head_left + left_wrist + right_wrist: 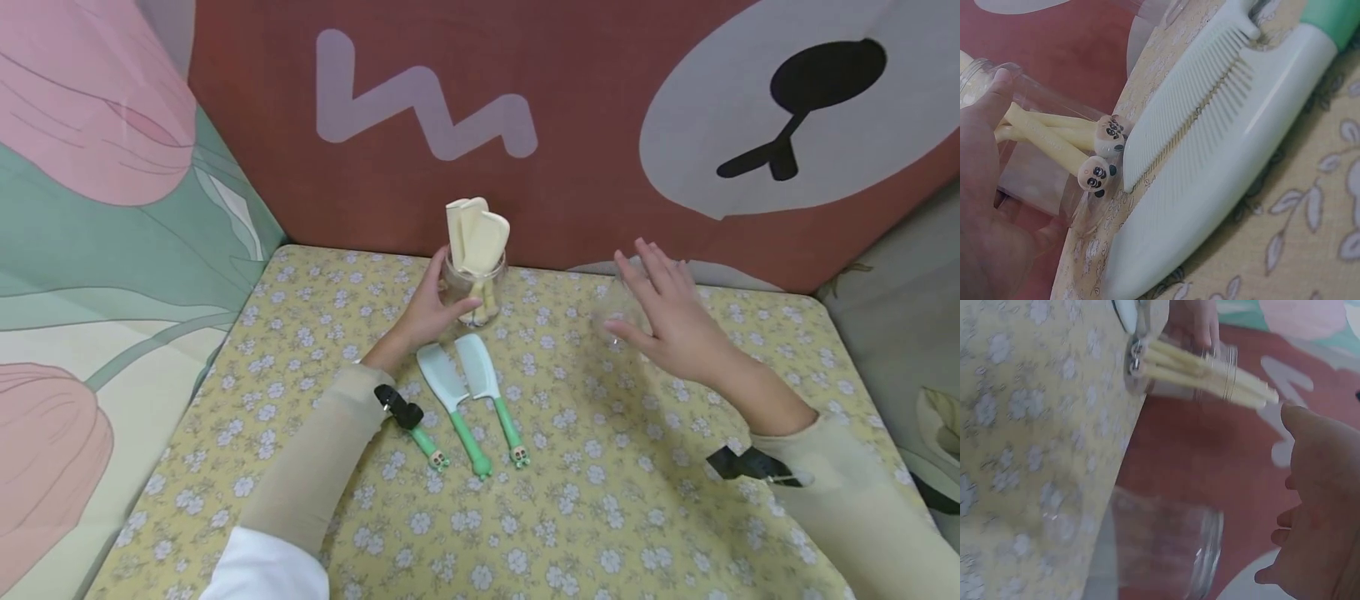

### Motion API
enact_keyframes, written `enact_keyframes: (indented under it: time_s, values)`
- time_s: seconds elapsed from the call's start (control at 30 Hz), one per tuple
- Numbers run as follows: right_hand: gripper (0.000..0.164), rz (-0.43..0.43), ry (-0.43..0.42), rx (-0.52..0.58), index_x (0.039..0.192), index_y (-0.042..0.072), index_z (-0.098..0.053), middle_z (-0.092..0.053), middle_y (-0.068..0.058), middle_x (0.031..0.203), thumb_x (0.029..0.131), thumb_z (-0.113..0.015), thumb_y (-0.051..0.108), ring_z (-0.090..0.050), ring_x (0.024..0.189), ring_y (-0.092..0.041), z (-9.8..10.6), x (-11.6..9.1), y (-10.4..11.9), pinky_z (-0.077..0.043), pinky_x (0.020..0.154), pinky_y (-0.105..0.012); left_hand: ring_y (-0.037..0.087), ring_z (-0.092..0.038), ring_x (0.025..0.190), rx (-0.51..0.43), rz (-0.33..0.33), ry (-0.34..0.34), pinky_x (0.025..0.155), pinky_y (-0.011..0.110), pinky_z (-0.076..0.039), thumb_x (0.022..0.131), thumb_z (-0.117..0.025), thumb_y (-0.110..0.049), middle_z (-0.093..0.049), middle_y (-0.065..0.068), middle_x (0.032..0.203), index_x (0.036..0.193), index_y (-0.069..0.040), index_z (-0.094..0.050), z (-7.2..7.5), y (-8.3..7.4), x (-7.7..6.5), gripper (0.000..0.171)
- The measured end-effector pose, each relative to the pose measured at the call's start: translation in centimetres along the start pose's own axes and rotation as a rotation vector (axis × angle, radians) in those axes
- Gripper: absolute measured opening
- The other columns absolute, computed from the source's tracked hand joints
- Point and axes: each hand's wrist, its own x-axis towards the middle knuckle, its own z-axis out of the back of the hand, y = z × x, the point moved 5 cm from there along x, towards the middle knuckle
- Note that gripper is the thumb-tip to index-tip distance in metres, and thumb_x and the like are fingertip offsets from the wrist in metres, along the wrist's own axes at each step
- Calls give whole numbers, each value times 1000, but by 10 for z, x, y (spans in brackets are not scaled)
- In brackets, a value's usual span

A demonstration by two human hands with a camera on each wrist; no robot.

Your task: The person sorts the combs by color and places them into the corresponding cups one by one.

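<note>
Our left hand [429, 312] curls around a clear glass jar [471, 293] near the back of the table, thumb and fingers wrapped on its wall, steadying it upright; three cream combs [474, 237] stand in it heads up, their panda-faced handle ends [1102, 167] resting at the bottom. Our right hand [671, 312] is spread, fingers nearly straight, just beside a second, empty glass jar [1166, 547] that stands well to the right of the first; from the wrist view the palm seems a little apart from the glass, gripping nothing. In front of the filled jar lie three green-handled combs [468, 400] side by side on the flowered yellow tablecloth [600, 500], the leftmost partly under our left wrist. We judge the cream set is sorted and the empty jar is about to be taken up. The next move, as we read it, calls for closing the right fingers round that slippery glass without tipping it.
</note>
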Motion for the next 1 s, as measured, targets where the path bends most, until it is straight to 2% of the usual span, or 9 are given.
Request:
enact_keyframes:
  time_s: [0.1,0.2,0.33,0.47,0.63,0.83,0.93,1.0]
  values:
    - [89,-52,-22,62,164,6,-13,-4,-23,168,99,-68,36,-1,155,-41,2,-9,-13,-1,119,-69,29,-27,150,-2,10,10,117,54,-31,96,-73,-11,-22,11,165,164,-17,-11,0,-15,-4,92]
    - [94,-117,-27,138,164,5,-7,1,-21,169,99,-70,32,3,155,-40,2,-17,-25,-1,119,-68,34,-26,150,-2,14,21,117,56,-31,95,-72,-7,-20,16,165,163,-11,-9,1,-18,-4,92]
    - [98,-215,-55,274,164,11,2,9,-13,169,99,-70,28,9,155,-37,-3,-27,-41,-1,117,-71,32,-26,151,0,-13,15,117,56,-31,95,-72,-7,-19,12,166,164,-17,-8,0,3,2,95]
    - [101,-303,-131,436,164,19,9,12,-9,169,99,-69,22,10,155,-31,-11,-36,-57,0,118,-69,27,-27,150,1,-27,10,117,55,-32,95,-73,-9,-22,7,165,164,-22,-10,0,5,3,94]
    - [104,-326,-234,609,163,19,12,5,-14,170,98,-69,7,1,155,-35,-27,-41,-74,-6,120,-65,22,-29,149,14,-26,1,116,53,-33,95,-74,-13,-25,3,164,163,-26,-12,1,4,2,93]
    - [104,-395,-258,758,162,13,14,7,-19,169,98,-67,4,-3,155,-37,-52,-42,-90,-17,122,-56,22,-29,149,23,-17,-10,117,52,-33,95,-75,-15,-26,3,164,163,-26,-13,1,3,2,93]
    - [102,-434,-270,822,163,14,11,-1,-22,168,98,-67,4,-7,154,-38,-61,-42,-93,-22,122,-50,23,-29,149,28,-9,-9,117,52,-33,95,-74,-14,-26,4,164,163,-25,-13,1,4,1,93]
    - [98,-439,-291,880,164,14,4,-11,-23,167,97,-67,0,-11,154,-39,-66,-42,-94,-22,122,-51,24,-29,149,31,-5,-7,117,52,-32,95,-74,-14,-26,5,164,163,-24,-12,0,3,1,93]
